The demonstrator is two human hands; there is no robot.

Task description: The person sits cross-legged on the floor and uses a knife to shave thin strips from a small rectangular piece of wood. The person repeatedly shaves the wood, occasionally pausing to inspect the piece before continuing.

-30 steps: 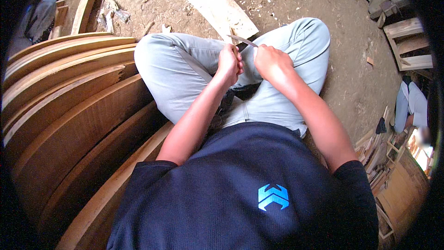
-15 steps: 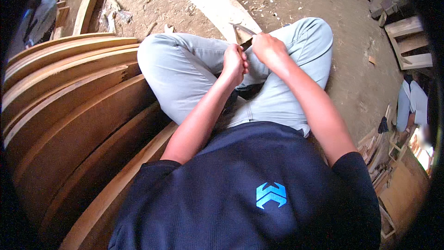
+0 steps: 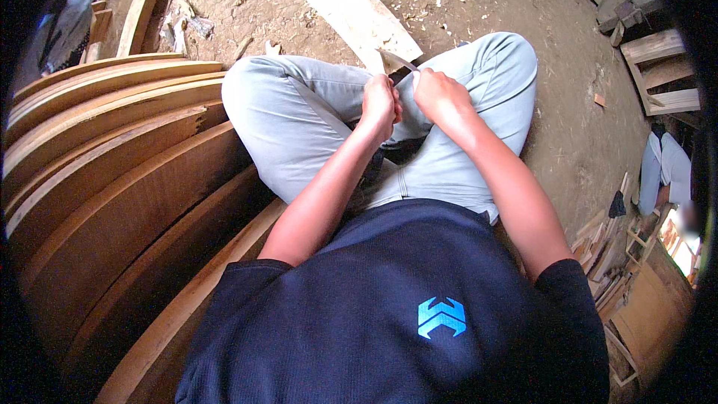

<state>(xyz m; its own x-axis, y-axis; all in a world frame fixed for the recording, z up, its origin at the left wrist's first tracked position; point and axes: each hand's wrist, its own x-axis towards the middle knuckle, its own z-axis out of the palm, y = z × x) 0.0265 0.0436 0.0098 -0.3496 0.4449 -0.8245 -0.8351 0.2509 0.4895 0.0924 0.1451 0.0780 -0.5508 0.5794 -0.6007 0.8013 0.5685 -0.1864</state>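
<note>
I sit cross-legged with both hands close together between my knees. My right hand [image 3: 443,97] is closed round the handle of a knife [image 3: 402,62], whose curved metal blade points left and away from me. My left hand [image 3: 380,106] is closed on a small piece of wood [image 3: 390,66]; only its upper end shows above the fingers, right by the blade. Most of that piece is hidden by the hand. Just beyond my hands a pale flat board [image 3: 359,11] lies on the ground, its near end by my shins.
Long curved-looking planks [image 3: 112,135] stand stacked close at my left. Wood shavings [image 3: 449,4] litter the dirt floor [image 3: 568,90]. At the right are a wooden frame [image 3: 662,71], scrap wood [image 3: 613,254] and another person's legs [image 3: 666,168]. A further person [image 3: 67,34] is at the far left.
My right hand with the knife has shifted slightly right and down, away from my left hand. The left hand has barely moved, and the blade sits a little lower.
</note>
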